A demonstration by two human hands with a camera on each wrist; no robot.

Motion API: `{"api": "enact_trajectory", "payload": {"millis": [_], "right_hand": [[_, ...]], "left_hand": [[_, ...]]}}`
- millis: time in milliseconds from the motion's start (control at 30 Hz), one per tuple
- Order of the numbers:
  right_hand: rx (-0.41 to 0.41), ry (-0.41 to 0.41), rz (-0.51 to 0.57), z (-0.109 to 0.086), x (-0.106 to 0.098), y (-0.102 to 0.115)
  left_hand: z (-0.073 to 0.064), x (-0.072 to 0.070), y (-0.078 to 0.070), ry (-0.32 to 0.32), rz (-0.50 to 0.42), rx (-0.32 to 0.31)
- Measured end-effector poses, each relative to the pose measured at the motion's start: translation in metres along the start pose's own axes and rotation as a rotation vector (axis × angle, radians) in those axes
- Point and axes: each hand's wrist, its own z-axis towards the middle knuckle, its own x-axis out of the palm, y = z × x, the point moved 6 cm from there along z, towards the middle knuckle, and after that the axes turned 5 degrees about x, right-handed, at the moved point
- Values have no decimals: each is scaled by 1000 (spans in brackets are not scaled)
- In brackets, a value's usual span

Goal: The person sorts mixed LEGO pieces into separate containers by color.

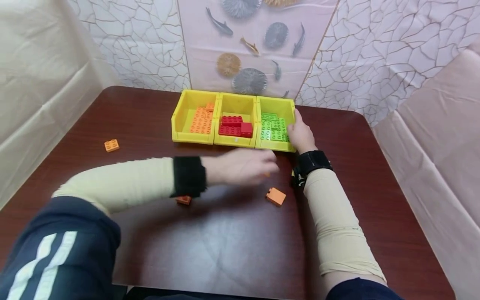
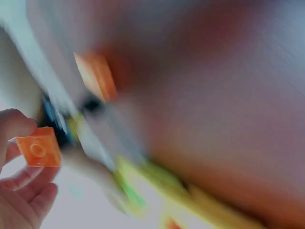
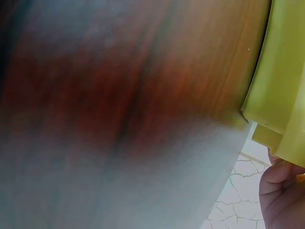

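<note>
In the head view my left hand [image 1: 243, 166], blurred, is over the table in front of the bins. It pinches an orange toy brick [image 2: 39, 148] between thumb and fingers, as the left wrist view shows. My right hand [image 1: 301, 132] grips the right wall of the rightmost yellow bin [image 1: 277, 145], which holds green bricks [image 1: 273, 127]. On the table below the left hand lies another orange brick [image 1: 276, 196]. A further orange brick [image 1: 183, 200] is partly hidden beneath the left wrist.
Joined to the right bin are a middle bin [image 1: 234, 141] with red bricks [image 1: 234, 126] and a left bin [image 1: 193, 137] with orange bricks [image 1: 201, 121]. One loose orange brick [image 1: 111, 145] lies far left on the brown table [image 1: 150, 108]. Patterned cloth hangs behind.
</note>
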Motion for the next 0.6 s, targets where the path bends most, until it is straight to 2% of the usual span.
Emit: {"api": "enact_trajectory", "payload": {"millis": [100, 200, 300, 400, 500, 600], "right_hand": [[7, -7, 5, 1, -6, -1], [12, -6, 3, 0, -9, -3], [12, -7, 1, -1, -9, -4], [1, -7, 4, -1, -6, -3], [-8, -8, 11, -2, -2, -1], [-5, -8, 18, -3, 2, -1]], "left_hand": [[-35, -25, 57, -104, 5, -162], [-71, -36, 112, -168, -6, -362], [-104, -33, 157, -162, -45, -589], [-128, -24, 189, -108, -71, -781], [-139, -15, 210, -50, -81, -864], [-140, -7, 222, 8, -32, -857]]}}
